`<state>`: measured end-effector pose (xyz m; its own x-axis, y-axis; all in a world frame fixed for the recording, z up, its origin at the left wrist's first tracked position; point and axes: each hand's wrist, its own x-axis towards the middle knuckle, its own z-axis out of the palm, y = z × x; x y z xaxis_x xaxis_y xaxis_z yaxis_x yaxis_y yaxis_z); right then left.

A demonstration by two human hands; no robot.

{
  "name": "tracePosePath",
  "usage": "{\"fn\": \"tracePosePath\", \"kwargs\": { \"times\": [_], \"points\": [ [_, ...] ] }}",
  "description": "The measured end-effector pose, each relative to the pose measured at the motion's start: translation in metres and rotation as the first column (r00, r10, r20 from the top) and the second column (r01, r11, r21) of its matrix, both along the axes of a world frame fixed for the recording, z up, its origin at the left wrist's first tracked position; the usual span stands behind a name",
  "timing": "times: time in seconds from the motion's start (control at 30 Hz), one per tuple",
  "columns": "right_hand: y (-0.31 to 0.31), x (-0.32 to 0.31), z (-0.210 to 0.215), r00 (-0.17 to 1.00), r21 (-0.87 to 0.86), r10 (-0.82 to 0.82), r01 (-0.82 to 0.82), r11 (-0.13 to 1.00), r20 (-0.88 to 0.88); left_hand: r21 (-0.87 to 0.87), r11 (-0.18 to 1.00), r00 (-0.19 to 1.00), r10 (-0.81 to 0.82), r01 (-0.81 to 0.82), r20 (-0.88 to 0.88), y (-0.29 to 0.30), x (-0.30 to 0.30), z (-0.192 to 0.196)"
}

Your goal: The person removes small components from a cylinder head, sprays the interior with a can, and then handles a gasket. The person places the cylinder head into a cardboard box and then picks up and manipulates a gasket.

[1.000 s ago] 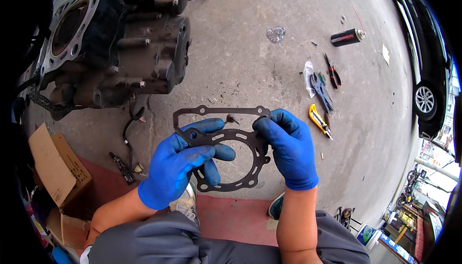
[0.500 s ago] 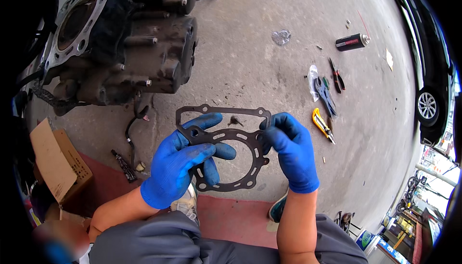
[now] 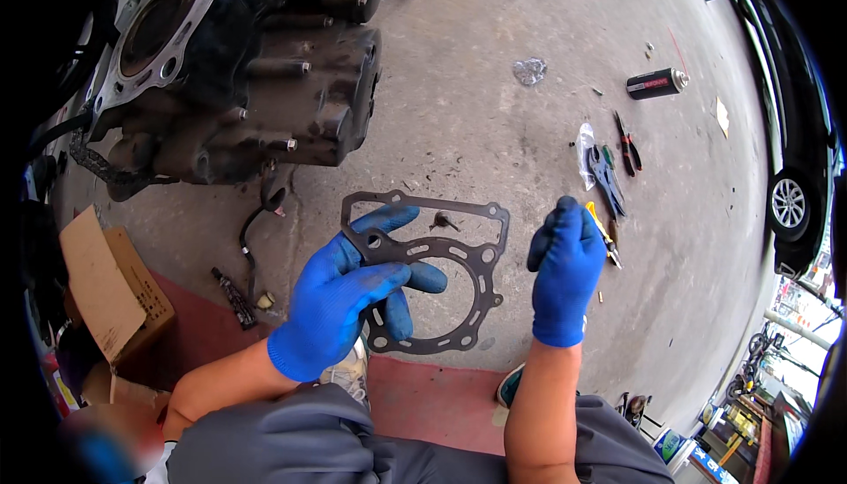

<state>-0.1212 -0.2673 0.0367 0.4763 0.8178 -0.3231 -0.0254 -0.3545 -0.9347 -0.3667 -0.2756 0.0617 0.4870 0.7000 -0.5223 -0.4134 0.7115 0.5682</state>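
Observation:
A flat, dark engine gasket (image 3: 490, 285) with one large round opening and several bolt holes is held up over the floor. My left hand (image 3: 340, 299), in a blue glove, grips its left side, thumb in front and some fingertips showing through the openings. To the right of the gasket and apart from it, my gloved right hand (image 3: 567, 277) is raised with its fingers drawn together. Whatever it may hold is hidden. At the upper left stands a dirty engine block (image 3: 300, 105) with a bare metal top face (image 3: 110, 91) around its round cylinder bore.
Pliers (image 3: 628, 144), blue-handled locking pliers (image 3: 607, 182), a yellow utility knife (image 3: 613, 250) and a spray can (image 3: 657, 83) lie on the concrete at right. An open cardboard box (image 3: 106, 281) stands at left beside a dark tube (image 3: 232, 299). A black car (image 3: 798, 131) is parked far right.
My right hand has let go of the gasket's right edge and moved off to the right, its fingers closing up. My left hand keeps its hold on the gasket. The view has shifted slightly.

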Motion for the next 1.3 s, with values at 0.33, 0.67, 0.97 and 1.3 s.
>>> {"fn": "tracePosePath", "kwargs": {
  "times": [0.33, 0.67, 0.97, 1.3],
  "points": [
    [0.002, -0.004, 0.023, 0.964, 0.086, 0.264, -0.266, 0.960, 0.041, 0.033, 0.997, 0.996, -0.074, 0.075, -0.042, -0.005, 0.005, -0.003],
    [-0.003, -0.038, 0.011, 0.744, -0.069, 0.488, -0.517, 0.853, 0.456, 0.046, 0.985, 0.978, -0.159, 0.166, -0.139, -0.007, 0.005, 0.001],
    [-0.004, -0.059, 0.021, 0.502, -0.044, 0.616, -0.753, 0.656, 0.607, 0.075, 0.993, 0.995, -0.086, 0.090, -0.056, -0.009, -0.002, -0.006],
    [-0.001, -0.035, 0.044, 0.925, -0.009, 0.357, -0.359, 0.933, 0.130, -0.034, 0.998, 0.995, -0.054, 0.051, -0.081, -0.004, 0.000, -0.011]
  ]
}}
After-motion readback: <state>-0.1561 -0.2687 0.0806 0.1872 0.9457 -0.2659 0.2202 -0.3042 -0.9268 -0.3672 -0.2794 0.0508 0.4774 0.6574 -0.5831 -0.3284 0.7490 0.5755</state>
